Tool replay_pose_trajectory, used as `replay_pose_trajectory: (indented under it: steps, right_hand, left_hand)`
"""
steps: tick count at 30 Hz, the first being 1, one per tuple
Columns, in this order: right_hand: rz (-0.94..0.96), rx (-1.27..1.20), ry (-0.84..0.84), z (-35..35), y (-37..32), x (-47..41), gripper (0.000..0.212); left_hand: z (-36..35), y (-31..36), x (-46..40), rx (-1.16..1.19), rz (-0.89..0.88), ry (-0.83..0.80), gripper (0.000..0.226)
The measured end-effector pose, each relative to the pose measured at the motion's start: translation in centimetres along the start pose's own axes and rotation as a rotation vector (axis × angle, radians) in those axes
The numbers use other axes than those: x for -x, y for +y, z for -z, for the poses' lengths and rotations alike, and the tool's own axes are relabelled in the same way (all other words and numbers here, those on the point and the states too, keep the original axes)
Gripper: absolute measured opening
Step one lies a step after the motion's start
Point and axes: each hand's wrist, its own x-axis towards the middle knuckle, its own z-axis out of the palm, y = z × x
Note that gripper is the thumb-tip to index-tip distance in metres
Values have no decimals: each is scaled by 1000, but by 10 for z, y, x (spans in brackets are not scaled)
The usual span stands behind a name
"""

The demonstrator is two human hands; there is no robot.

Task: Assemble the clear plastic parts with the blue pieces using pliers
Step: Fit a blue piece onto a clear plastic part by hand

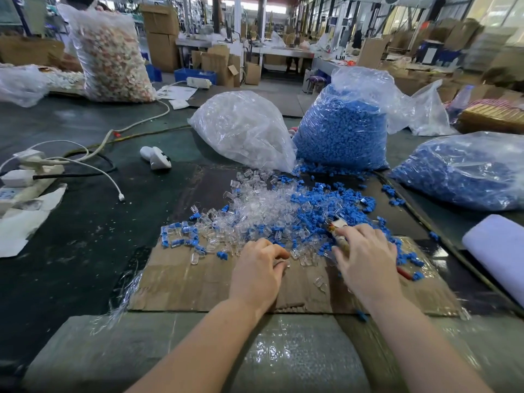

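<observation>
Centrally, left hand [256, 268] pinching clear part [282, 263], right hand [365, 258] gripping pliers [338, 232], at pile's [269, 211] near edge

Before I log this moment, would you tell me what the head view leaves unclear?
- Pliers: mostly hidden under the right hand; the jaws cannot be made out.
- Left hand: curled fingers cover whatever it pinches, likely a clear part.
- Assembled pieces: too small to judge seating.

Hands at a heap of clear and blue parts

The left hand [259, 268] pinches a clear part [280, 263] over the cardboard [198, 282]; the right hand [365, 256] grips pliers [337, 226] at the mixed pile [283, 211], with bags of blue pieces [343, 131] behind.
</observation>
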Motion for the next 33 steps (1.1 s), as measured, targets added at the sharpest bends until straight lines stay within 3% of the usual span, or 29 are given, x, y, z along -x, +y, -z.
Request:
replay_pose_trajectory:
  steps: [3,10,19,25,33]
  right_hand:
    - [73,-6,-56,-4,-9,6,18]
    - [54,9,-75,-9,-15,8,22]
    - [63,-61,-68,-24,-38,-5,14]
    - [22,-29,-18,-34,-54,-12,21]
    - [-54,18,-42,-37,-60,-21,14]
  left_hand:
    - [0,-2,1,12,28,32,21]
    - [1,-7,4,46,66,57,28]
    - [2,-7,3,124,135,100,17]
    - [2,-8,4,112,140,91,18]
    - [0,-9,5,135,158,116,23]
